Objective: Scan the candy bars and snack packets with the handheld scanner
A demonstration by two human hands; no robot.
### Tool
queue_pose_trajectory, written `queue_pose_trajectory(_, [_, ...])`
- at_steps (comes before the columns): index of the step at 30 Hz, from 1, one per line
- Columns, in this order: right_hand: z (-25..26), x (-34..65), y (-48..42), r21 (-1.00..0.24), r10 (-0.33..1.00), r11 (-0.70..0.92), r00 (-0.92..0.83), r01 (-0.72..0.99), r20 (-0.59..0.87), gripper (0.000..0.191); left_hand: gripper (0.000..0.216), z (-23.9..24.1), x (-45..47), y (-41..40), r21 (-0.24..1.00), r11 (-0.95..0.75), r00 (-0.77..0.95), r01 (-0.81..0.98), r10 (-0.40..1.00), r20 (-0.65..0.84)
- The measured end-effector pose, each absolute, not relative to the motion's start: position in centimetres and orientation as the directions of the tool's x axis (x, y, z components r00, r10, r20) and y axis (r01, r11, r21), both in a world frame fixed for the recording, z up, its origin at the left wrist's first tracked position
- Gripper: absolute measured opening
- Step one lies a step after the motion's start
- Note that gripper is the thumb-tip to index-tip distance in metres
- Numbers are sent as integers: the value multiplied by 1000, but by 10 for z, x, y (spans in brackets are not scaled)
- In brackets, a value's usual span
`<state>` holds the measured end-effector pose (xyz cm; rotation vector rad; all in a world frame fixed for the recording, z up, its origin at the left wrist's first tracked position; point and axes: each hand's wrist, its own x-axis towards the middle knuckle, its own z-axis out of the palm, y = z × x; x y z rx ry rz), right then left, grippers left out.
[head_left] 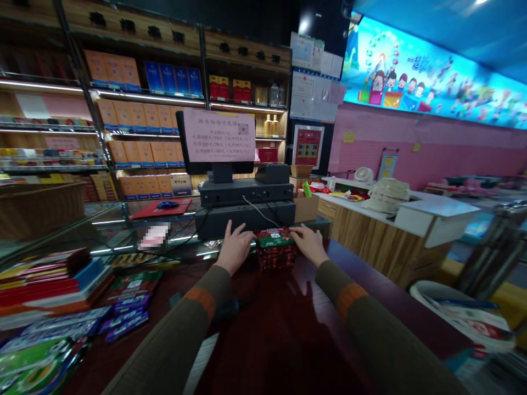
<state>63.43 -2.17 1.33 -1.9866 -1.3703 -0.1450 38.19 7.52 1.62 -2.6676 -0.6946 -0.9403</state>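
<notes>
A neat stack of red and green snack packets (275, 238) stands on the dark red counter, in front of the black cash register base. At its left side is my left hand (236, 247), with fingertips touching the top corner and some fingers raised. My right hand (310, 244) holds the stack's right edge with bent fingers. The stack sits squarely between both hands. A similar loose red and green packet (135, 285) lies on the counter to the left, beside purple packets (125, 317).
A monitor (218, 140) with a pink notice stands behind the register (247, 216). Piled boxes (49, 285) and green packages (37, 365) occupy the left side. A small cardboard box (305, 207) is behind my right hand. A white bin (461, 318) stands at right, below the counter edge.
</notes>
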Motion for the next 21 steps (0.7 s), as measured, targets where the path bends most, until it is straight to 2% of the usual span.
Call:
queue_pose_trajectory(9, [20,599,-32,-325,770,-90,273,941,577,29,31,11,332,65,9,-816,646,578,465,606])
queue_pose_trajectory(21, [12,510,-11,-277,786,151,54,949,615,30,31,-10,240,68,80,-732,538,677,566,625])
